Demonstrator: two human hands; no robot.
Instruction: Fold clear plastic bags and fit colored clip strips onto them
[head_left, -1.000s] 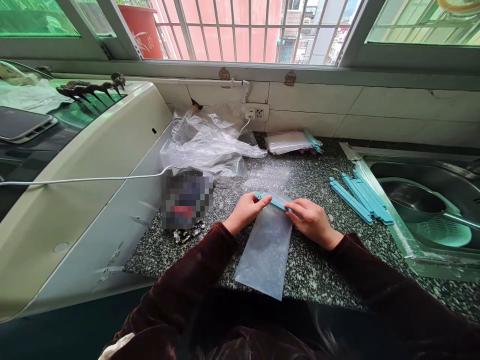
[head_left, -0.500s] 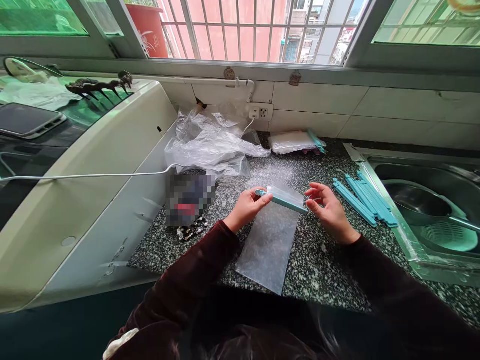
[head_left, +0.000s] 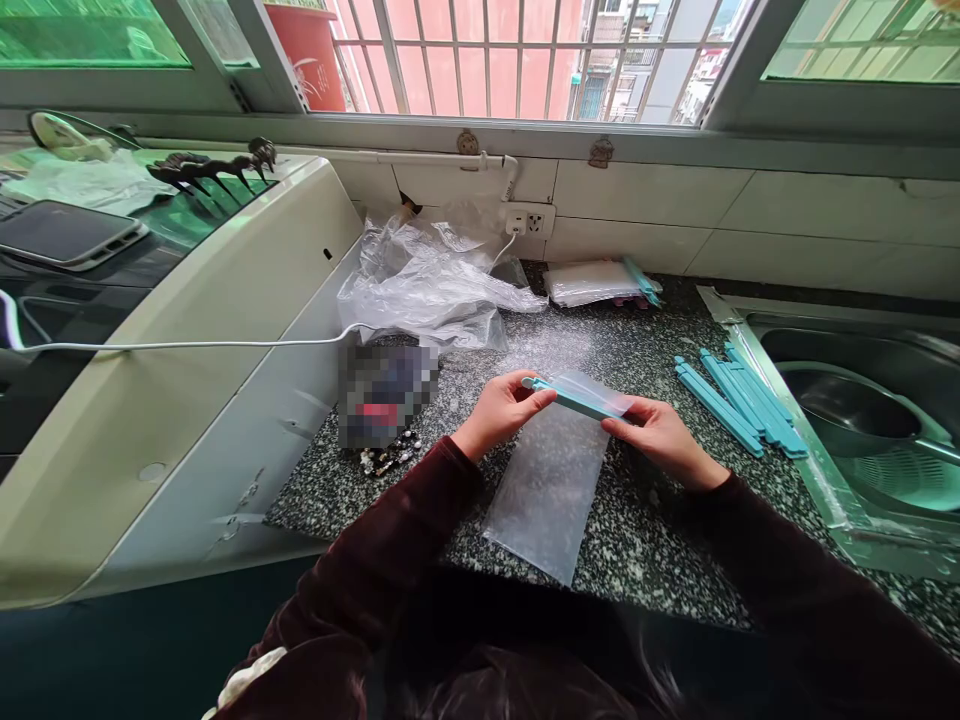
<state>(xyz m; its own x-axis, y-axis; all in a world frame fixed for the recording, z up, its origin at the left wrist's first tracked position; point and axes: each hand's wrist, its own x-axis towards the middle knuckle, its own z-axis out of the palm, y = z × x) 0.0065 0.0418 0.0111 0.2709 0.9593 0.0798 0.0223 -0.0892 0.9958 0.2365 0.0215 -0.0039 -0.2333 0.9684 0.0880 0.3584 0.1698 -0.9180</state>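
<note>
A light-blue bag sealing clip [head_left: 576, 398] lies across the upper part of a clear plastic bag [head_left: 551, 480], whose lower end hangs down toward the counter's front edge. My left hand [head_left: 504, 410] pinches the clip's left end between thumb and fingers. At the other end, my right hand [head_left: 664, 435] has thumb and fingers closed on the clip and the bag's top corner. Several more blue clips [head_left: 739, 400] lie in a loose pile on the counter, right of my right hand.
Speckled stone counter [head_left: 637, 540] lies under my hands. Crumpled clear plastic [head_left: 427, 280] and a blurred-out dark object [head_left: 386, 395] are at left. Stacked bags [head_left: 589, 283] rest by the wall. A sink [head_left: 825, 500] holding a pan is right; a white cable [head_left: 225, 345] crosses the left.
My right hand has moved in from beside the clip and closed on its right end. The left hand keeps its hold. The whole view has shifted slightly.
</note>
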